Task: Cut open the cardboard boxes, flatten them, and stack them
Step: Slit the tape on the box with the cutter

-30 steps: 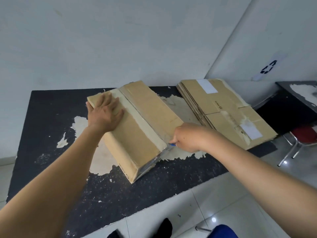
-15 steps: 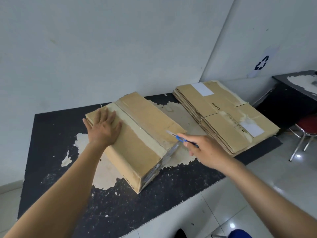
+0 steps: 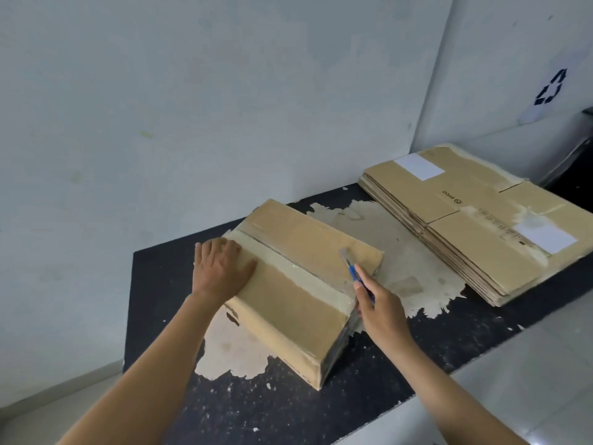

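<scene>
Head view: a taped box (image 3: pixel 298 284) is seen on the worktop (image 3: pixel 160 284), pressed by the left hand (image 3: pixel 221 271) with grip spread apart, while the grip of the right hand (image 3: pixel 382 309) is clamped on a blue knife (image 3: pixel 354 271) poised over the tape. A stack of flattened boxes (image 3: pixel 481 226) is already laid nearby on the right. This box is judged yet to be slit, flattened and stacked.

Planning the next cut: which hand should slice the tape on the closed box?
Right. The right hand holds the blue cutter, blade over the box top; the left hand presses flat on the box, steadying it.
</scene>
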